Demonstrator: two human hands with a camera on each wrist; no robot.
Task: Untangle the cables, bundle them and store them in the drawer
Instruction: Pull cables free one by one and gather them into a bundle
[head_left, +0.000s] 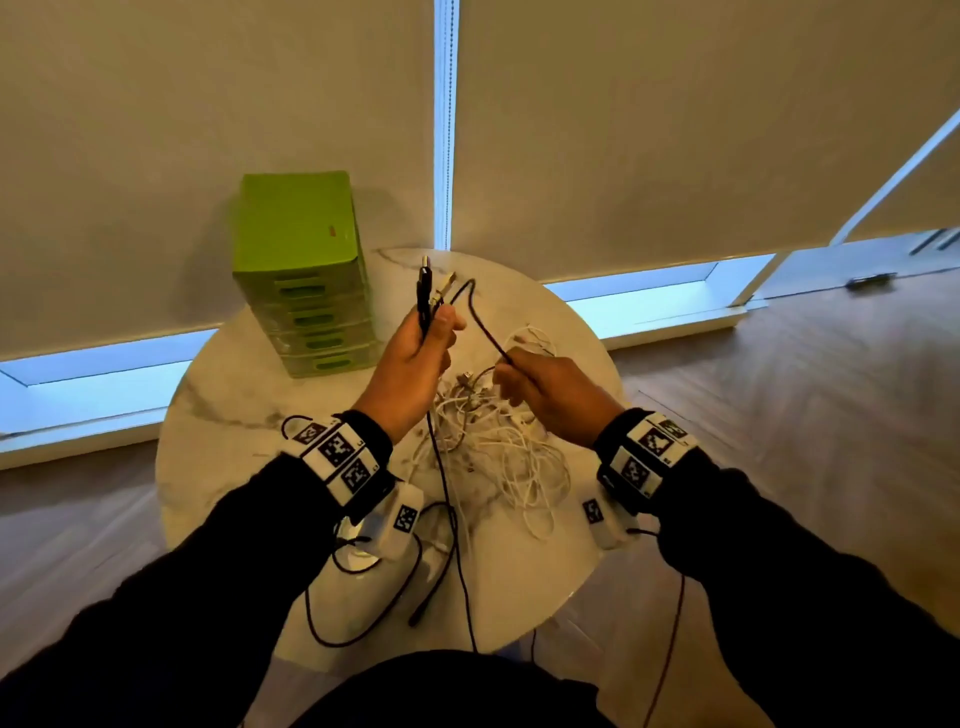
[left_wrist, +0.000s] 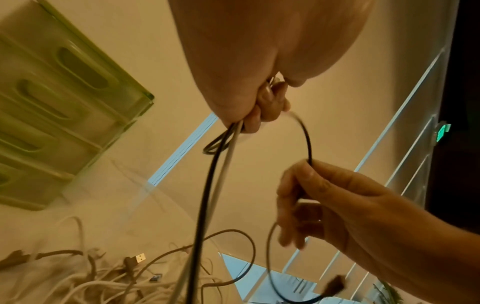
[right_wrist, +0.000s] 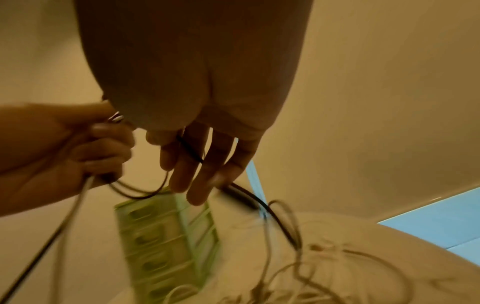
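Observation:
My left hand (head_left: 423, 345) is raised above the round marble table (head_left: 244, 405) and grips a black cable (head_left: 480, 317) together with a pale one, their plugs sticking up above the fist. The black cable arches to my right hand (head_left: 524, 376), which pinches it between thumb and forefinger (left_wrist: 309, 170); its other fingers (right_wrist: 197, 170) hang loosely. From the left fist (left_wrist: 249, 111) the black cable runs down toward the table's near edge. A tangle of white cables (head_left: 498, 441) lies on the table under both hands. The green drawer unit (head_left: 306, 280) stands at the back left, drawers closed.
More black cable loops (head_left: 363, 613) over the table's near edge by my body. Window blinds hang close behind the table. Wooden floor lies to the right and left.

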